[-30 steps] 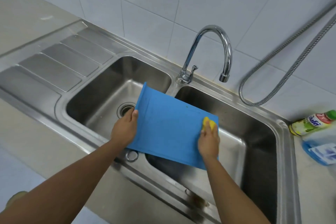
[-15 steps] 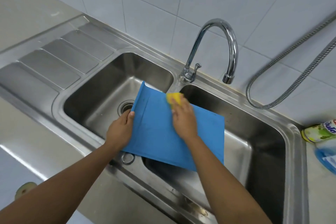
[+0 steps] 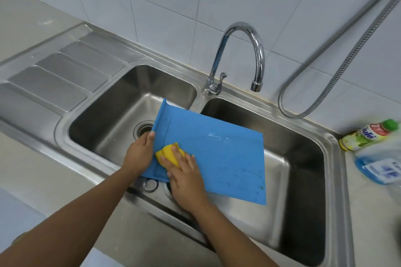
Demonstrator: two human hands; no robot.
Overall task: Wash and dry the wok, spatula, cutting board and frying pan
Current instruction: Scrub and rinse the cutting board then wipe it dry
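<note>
at the sink (image 3: 63,119), left hand (image 3: 140,154) gripped the cutting board (image 3: 217,154), right hand (image 3: 186,180) clutched a sponge (image 3: 168,151). overlapping strokes seemed wise.

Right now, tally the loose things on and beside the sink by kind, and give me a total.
cutting board: 1
sponge: 1
bottles: 2 (green-capped bottle, blue bottle)
total: 4
</note>
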